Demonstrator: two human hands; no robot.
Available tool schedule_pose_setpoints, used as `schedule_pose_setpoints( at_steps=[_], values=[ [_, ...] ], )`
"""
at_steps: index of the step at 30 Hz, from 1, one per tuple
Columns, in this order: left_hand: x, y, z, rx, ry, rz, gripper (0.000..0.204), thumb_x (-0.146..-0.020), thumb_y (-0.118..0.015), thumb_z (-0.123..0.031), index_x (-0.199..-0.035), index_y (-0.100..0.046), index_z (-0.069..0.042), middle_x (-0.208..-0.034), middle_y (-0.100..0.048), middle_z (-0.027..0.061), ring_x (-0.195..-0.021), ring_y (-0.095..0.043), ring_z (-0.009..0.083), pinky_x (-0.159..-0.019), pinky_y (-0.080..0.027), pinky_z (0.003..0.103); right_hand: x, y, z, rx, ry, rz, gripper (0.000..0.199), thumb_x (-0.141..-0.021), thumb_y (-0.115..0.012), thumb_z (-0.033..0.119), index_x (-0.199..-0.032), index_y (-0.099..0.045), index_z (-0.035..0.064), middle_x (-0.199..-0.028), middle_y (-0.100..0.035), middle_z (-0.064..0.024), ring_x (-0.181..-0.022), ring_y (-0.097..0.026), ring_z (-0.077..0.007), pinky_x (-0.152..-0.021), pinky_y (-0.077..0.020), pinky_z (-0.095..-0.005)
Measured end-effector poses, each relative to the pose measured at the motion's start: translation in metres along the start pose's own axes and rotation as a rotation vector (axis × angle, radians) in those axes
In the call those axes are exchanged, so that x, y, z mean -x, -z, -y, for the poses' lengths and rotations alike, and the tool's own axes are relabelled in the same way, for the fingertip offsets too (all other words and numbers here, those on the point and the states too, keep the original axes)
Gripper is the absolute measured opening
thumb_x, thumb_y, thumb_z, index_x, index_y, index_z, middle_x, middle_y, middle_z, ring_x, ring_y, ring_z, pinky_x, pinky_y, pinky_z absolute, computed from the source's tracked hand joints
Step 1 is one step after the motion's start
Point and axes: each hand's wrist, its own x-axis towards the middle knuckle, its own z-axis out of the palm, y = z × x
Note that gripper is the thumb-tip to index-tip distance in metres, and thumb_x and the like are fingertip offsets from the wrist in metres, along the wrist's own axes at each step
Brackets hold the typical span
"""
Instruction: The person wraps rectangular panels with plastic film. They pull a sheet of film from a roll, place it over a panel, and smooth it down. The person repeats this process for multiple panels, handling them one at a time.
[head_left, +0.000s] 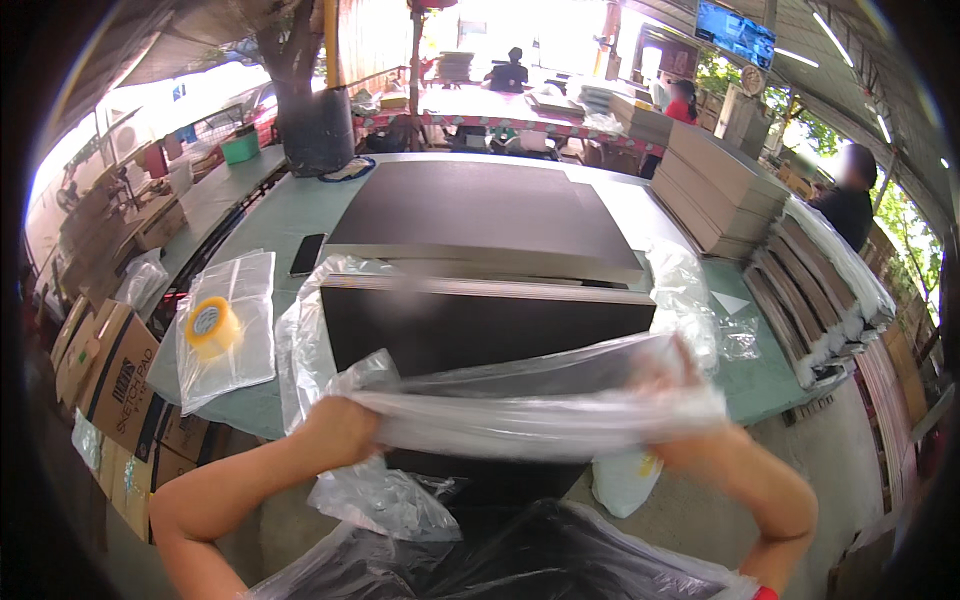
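Observation:
A clear plastic bag [520,425] is stretched in a gathered band between my two hands, in front of a stack of black boards [450,325]. Closed around the bag's left end is my left hand [345,432]. My right hand [685,425] grips its right end, its fingers blurred by motion and partly behind the film. The black boards stand tilted at the table's near edge, with loose clear plastic [310,340] around their sides. Just behind them lies a wide stack of dark-topped boards [480,215]. More clear plastic [560,560] covers my lap.
On the green table [250,415], a roll of yellowish tape [212,328] rests on flat plastic bags [245,365], near a phone [307,254]. Stacked grey boards [715,190] and plastic-wrapped bundles [820,290] stand right. Cartons [110,370] sit lower left. A person [848,205] stands at right.

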Motion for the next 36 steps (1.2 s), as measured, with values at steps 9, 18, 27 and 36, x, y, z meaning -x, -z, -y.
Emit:
schedule_pose_setpoints(
  at_steps=[9, 18, 27, 36],
  values=[
    [0.06, 0.008, -0.034, -0.205, -0.064, -0.259, 0.015, -0.069, -0.052, -0.014, -0.078, -0.063, -0.011, -0.072, -0.062, 0.0073, -0.06, -0.061, 0.0198, -0.048, -0.047, 0.034, 0.007, -0.063, 0.006, -0.671, 0.104, 0.255, 0.022, -0.078, -0.047, 0.012, -0.097, -0.057, 0.0112, -0.095, -0.059, -0.0043, -0.081, -0.057, -0.0203, -0.071, -0.046, -0.0313],
    [0.03, -0.039, -0.005, -0.195, -0.099, 0.203, 0.017, -0.074, -0.051, -0.016, -0.083, -0.062, -0.007, -0.076, -0.062, 0.0101, -0.069, -0.06, 0.023, -0.057, -0.047, 0.034, 0.001, 0.029, 0.011, -0.917, 0.049, 0.217, 0.02, -0.07, -0.059, 0.022, -0.077, -0.057, 0.0036, -0.075, -0.059, -0.0093, -0.068, -0.056, -0.0231, -0.062, -0.0439, -0.0349],
    [0.023, 0.002, 0.107, 0.937, 0.61, -0.8, 0.025, -0.067, -0.06, -0.009, -0.089, -0.048, -0.004, -0.06, -0.053, 0.0077, -0.053, -0.054, 0.0235, -0.051, -0.043, 0.032, -0.027, -0.031, 0.02, -0.697, -0.335, -0.241, 0.034, -0.055, -0.06, 0.005, -0.088, -0.056, 0.0059, -0.091, -0.058, -0.0107, -0.083, -0.056, -0.0298, -0.073, -0.0449, -0.0389],
    [0.002, 0.055, 0.046, 0.251, 0.103, -0.94, 0.055, -0.069, -0.05, 0.001, -0.121, -0.041, -0.015, -0.115, -0.043, 0.0125, -0.079, -0.053, 0.0241, -0.067, -0.044, 0.033, -0.037, -0.046, -0.029, -0.713, -0.614, -0.619, 0.061, -0.062, -0.043, -0.018, -0.118, -0.042, 0.0062, -0.114, -0.042, -0.0168, -0.107, -0.039, -0.0326, -0.088, -0.035, -0.0382]
  ],
)
